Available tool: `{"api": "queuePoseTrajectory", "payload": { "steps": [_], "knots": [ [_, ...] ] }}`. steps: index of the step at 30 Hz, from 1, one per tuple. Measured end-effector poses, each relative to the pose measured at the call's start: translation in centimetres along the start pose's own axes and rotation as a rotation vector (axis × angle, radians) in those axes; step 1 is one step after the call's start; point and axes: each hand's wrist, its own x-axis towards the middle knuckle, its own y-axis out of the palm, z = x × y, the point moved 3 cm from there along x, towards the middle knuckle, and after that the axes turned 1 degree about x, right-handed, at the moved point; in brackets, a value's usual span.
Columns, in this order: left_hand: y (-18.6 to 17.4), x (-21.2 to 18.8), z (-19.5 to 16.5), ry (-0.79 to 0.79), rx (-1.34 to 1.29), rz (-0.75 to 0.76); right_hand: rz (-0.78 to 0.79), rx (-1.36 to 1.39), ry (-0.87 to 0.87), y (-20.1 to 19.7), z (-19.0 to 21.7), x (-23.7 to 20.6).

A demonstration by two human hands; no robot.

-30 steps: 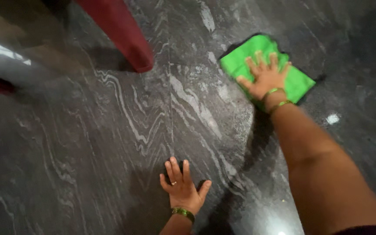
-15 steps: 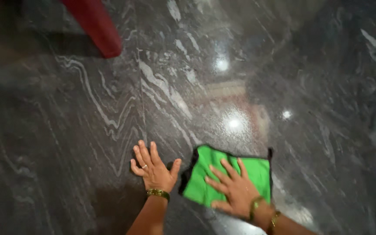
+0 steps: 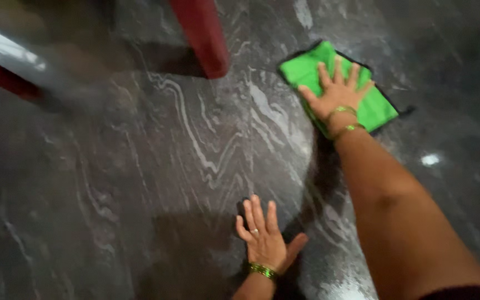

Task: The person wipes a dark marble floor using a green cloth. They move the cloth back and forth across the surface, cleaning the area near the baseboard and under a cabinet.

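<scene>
My right hand (image 3: 335, 91) lies flat, fingers spread, on a bright green cloth (image 3: 376, 105) spread on the dark grey veined stone floor (image 3: 156, 166), arm stretched far forward. My left hand (image 3: 263, 236) rests palm down on the bare floor close to me, fingers apart, holding nothing. Both wrists carry gold bangles, and the left hand wears a ring.
A red furniture leg (image 3: 201, 36) stands on the floor at the top centre, left of the cloth. A pale blurred bar and another red piece (image 3: 6, 75) cross the upper left corner. Light glints on the floor at the right (image 3: 430, 160).
My right hand has pushed the green cloth from close beside my left hand out across the floor, away from me. The left hand stays planted on the floor.
</scene>
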Motion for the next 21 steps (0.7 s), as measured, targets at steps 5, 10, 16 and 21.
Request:
{"api": "queuePoseTrajectory", "payload": {
  "steps": [5, 10, 16, 21],
  "knots": [
    [0.3, 0.1, 0.0, 0.024, -0.016, -0.135, 0.131, -0.148, -0.441, 2.0, 7.5, -2.0],
    [0.2, -1.9, 1.2, -0.056, -0.089, -0.245, 0.273, -0.171, -0.742, 4.6, 8.8, -12.7],
    [-3.8, -13.2, 7.5, -0.131, 0.271, -0.39, 0.489, -0.088, -0.942, 4.2, 4.0, -30.5],
    [-3.3, -17.0, 9.3, -0.186, 0.288, -0.168, 0.209, -0.023, -1.006, 3.9, -1.2, -42.9]
  ]
}}
